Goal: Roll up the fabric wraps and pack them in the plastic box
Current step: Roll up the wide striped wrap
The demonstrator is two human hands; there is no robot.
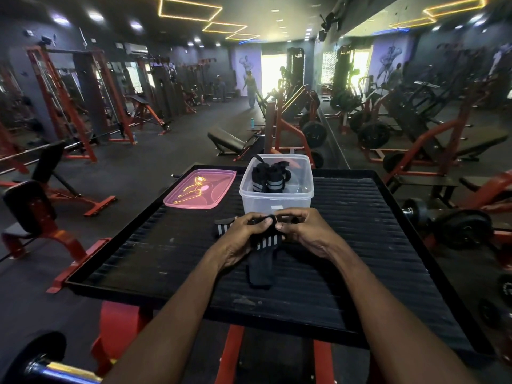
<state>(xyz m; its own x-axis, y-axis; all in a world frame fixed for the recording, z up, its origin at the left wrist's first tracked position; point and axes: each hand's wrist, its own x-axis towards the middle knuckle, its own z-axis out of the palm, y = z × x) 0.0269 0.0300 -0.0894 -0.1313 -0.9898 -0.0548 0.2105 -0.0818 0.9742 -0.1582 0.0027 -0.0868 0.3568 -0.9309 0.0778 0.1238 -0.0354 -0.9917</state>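
Observation:
A black fabric wrap (261,259) with grey stripes lies between my hands on the black ribbed platform (374,231). My left hand (243,239) and my right hand (304,234) both pinch its far end, while its loose tail trails toward me. Just beyond my fingers stands the clear plastic box (277,199). Inside it, two rolled wraps (267,178) stand upright. Another striped wrap (223,227) lies flat to the left of my left hand.
The box's pink translucent lid (201,191) rests at the platform's far left corner. A raised rim runs around the platform. Red and black gym machines, benches and weight plates surround it, and a barbell end (47,367) shows at the lower left.

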